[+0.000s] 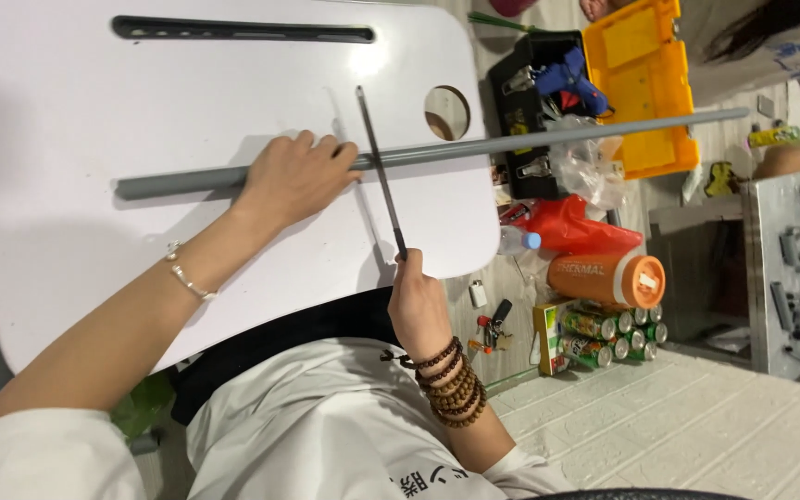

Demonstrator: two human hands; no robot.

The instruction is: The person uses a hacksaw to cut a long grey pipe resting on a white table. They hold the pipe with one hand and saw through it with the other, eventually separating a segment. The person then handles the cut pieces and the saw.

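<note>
The left hand (293, 176) lies palm-down, clamped over a long grey pipe (511, 141), pressing it onto the white worktop (94, 93); the right hand (416, 301), at about five o'clock from the left, is closed around the handle end of a thin dark file (380, 171); the file runs up toward eleven o'clock and crosses the pipe just beside the left fingertips; the pipe's long axis runs from nine to three o'clock, overhanging the worktop edge; beyond, at two o'clock, sits a yellow toolbox (641, 83); an orange flask (604, 278) lies on the floor.
</note>
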